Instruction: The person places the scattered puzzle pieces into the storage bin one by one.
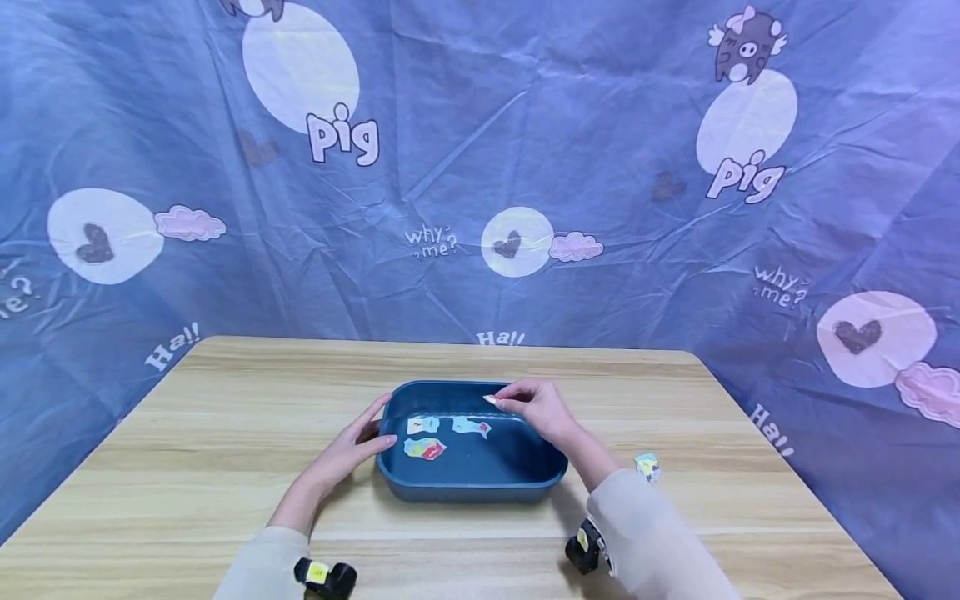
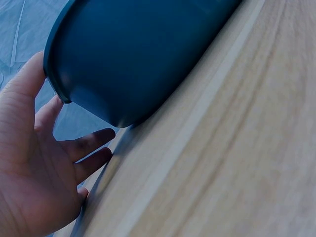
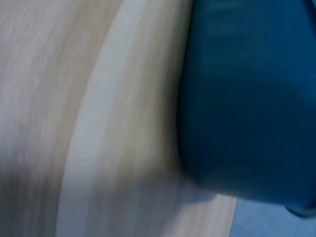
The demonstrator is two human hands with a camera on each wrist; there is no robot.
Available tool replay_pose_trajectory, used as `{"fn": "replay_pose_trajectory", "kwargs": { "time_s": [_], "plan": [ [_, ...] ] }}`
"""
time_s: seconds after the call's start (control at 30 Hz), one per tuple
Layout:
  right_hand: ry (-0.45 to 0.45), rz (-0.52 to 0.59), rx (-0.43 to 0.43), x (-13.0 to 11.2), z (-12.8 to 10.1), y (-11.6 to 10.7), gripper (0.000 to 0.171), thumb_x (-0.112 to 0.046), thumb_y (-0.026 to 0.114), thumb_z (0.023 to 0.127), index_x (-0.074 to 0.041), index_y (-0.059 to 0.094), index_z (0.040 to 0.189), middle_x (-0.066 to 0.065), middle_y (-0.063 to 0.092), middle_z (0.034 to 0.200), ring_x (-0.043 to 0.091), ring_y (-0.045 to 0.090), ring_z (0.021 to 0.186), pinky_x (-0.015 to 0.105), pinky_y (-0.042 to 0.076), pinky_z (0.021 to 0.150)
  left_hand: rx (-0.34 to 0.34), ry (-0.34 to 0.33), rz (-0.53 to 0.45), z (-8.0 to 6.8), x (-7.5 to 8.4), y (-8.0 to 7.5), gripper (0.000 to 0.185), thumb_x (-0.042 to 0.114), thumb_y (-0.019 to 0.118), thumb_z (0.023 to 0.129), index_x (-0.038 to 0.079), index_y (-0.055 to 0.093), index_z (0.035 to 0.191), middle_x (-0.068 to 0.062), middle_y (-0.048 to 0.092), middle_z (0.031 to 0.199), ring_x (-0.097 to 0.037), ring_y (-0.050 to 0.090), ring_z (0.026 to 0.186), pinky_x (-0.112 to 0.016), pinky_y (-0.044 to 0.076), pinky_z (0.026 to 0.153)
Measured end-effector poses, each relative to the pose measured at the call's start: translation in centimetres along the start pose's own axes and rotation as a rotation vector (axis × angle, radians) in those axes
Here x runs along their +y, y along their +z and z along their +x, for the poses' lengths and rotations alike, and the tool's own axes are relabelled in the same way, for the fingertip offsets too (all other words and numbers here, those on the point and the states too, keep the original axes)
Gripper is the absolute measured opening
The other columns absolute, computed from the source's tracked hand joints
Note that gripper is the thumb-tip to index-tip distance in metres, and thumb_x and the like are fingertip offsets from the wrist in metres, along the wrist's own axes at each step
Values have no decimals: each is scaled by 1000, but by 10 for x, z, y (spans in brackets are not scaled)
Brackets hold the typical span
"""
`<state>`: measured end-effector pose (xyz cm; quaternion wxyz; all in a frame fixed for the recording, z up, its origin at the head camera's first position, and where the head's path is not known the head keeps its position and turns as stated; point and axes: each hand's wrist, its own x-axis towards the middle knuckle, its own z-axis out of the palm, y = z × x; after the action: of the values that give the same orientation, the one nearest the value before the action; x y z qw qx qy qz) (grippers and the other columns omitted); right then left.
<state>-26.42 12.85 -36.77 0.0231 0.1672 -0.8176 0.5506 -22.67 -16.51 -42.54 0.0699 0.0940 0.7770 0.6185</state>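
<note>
The blue tub sits mid-table, three small colourful wrappers lying in it. It looks like light, stiff, smooth plastic; the rim seems the best hold. The left hand, fingers relaxed, rests against its left end. The right hand pinches something small over the far rim. Beneath is a wood-grain table, with another wrapper by the right sleeve, and a blue pig-print cloth hangs behind.

Head view high, facing the table; wrist views close (shared: blue tray).
</note>
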Motion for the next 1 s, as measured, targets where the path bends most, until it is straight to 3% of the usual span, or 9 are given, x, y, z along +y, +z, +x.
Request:
{"fn": "replay_pose_trajectory", "kwargs": {
  "time_s": [0.27, 0.53, 0.8, 1.0],
  "plan": [
    [-36, -64, -79, 2, 2, 18, 12, -11, 67, 74, -1, 68, 80, 4, 63, 77, 15, 55, 66, 29, 47, 59, 2, -7, 8, 0, 1, 1, 62, 26, 58, 82, 31, 26, 135, -17, 30, 134, -32, 26, 122, -55, 16, 94],
    [-38, -58, -133, -18, -7, 24, 9, 0, 63, 76, 6, 66, 81, 15, 62, 76, 36, 54, 69, 38, 47, 59, 1, -10, 17, 0, 1, 0, 62, 26, 58, 82, 31, 26, 135, -16, 30, 134, -32, 26, 122, -56, 16, 94],
    [-55, -129, -170, 10, 2, 32, 6, -6, 66, 75, -1, 68, 78, 3, 62, 74, 12, 53, 63, 24, 46, 56, 0, -10, 26, 0, 1, 0, 62, 27, 58, 82, 31, 26, 135, -16, 30, 134, -32, 26, 122, -56, 16, 94],
    [-40, -175, -210, 13, 2, 35, 4, -6, 66, 75, -3, 68, 77, 0, 62, 74, 10, 53, 67, 23, 45, 61, 0, 1, 17, 0, 0, 0, 62, 25, 58, 82, 31, 25, 135, -17, 31, 133, -32, 28, 121, -55, 17, 94]
  ]
}}
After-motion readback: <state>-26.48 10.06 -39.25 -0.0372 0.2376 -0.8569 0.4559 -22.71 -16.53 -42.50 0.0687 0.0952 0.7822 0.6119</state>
